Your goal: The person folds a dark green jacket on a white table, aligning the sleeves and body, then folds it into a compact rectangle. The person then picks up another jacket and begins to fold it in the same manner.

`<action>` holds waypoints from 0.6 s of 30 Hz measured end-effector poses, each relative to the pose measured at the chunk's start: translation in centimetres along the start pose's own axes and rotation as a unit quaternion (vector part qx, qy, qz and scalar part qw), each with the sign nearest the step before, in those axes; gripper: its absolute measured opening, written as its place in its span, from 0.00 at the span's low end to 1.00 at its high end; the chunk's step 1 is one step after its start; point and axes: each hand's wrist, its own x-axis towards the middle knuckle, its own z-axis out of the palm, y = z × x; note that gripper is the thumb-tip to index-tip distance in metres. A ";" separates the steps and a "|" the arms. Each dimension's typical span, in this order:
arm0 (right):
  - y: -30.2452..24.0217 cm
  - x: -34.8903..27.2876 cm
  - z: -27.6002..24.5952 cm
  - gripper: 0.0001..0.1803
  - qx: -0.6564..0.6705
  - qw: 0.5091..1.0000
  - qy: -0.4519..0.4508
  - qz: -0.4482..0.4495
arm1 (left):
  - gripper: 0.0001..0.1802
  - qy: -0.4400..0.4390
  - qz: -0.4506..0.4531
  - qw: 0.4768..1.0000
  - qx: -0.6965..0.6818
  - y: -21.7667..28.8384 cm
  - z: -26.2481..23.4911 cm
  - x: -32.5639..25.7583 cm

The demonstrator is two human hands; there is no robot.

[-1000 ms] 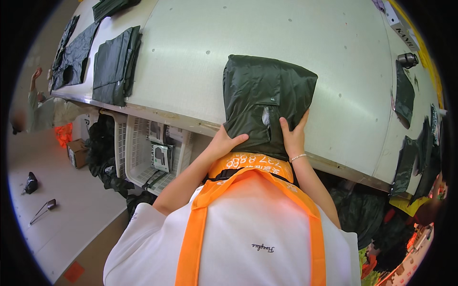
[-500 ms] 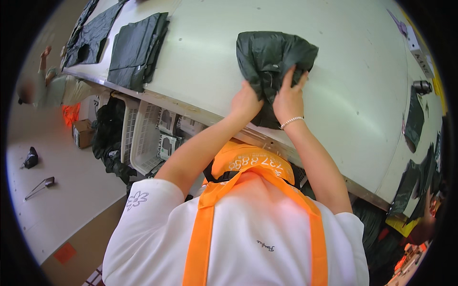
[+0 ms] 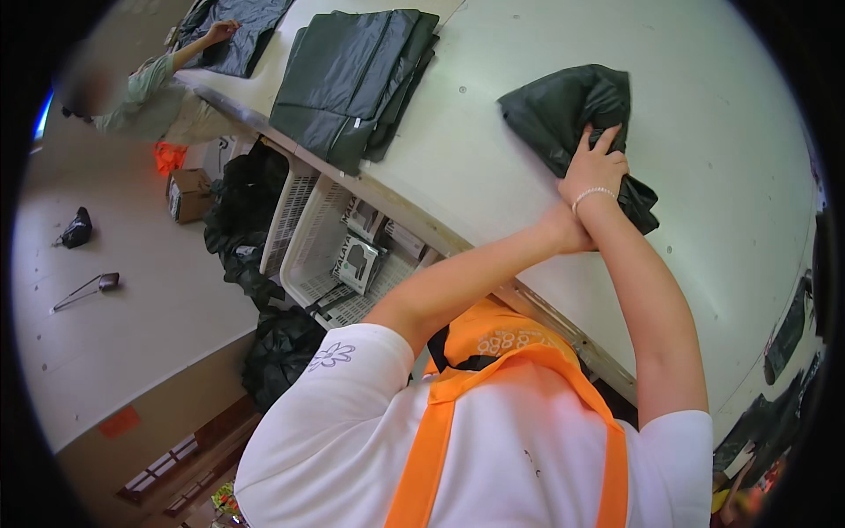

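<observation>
A dark green piece of thin fabric (image 3: 563,110), bunched and folded to a point at its left, lies on the white table in front of me. My right hand (image 3: 596,167), with a beaded bracelet at the wrist, grips its creased middle from above, fingers somewhat apart. A crumpled end sticks out to the right of that hand. My left hand (image 3: 570,227) crosses under my right wrist at the near side of the fabric. Its fingers are hidden, so its grip cannot be made out.
Folded dark green garments (image 3: 356,84) are stacked left on the table (image 3: 475,167). Below its edge, a white plastic basket (image 3: 304,255) holds boxes, beside dark cloth (image 3: 251,202). Another person's hand (image 3: 222,32) touches a garment at far left. More dark pieces (image 3: 786,334) lie at right.
The fabric has shifted and been turned into a pointed shape. My left hand has come across under my right wrist. The whole view has swung, so the stack appears farther right.
</observation>
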 end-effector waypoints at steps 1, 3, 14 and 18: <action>-0.5 0.7 0.3 0.52 -0.027 0.999 0.030 -0.026 | 0.32 0.016 0.042 0.993 -0.110 0.2 -0.9 -0.9; -0.8 0.5 1.0 0.51 -0.077 0.990 0.086 -0.076 | 0.30 -0.126 -0.166 0.978 0.024 0.4 -5.8 -2.0; 1.5 0.9 1.7 0.46 0.010 0.971 0.172 -0.164 | 0.46 0.196 -0.189 0.866 0.419 -17.1 -29.3 1.6; 6.3 0.7 1.9 0.44 0.143 0.970 0.135 -0.144 | 0.30 0.165 -0.029 0.883 0.438 -12.0 -19.1 0.8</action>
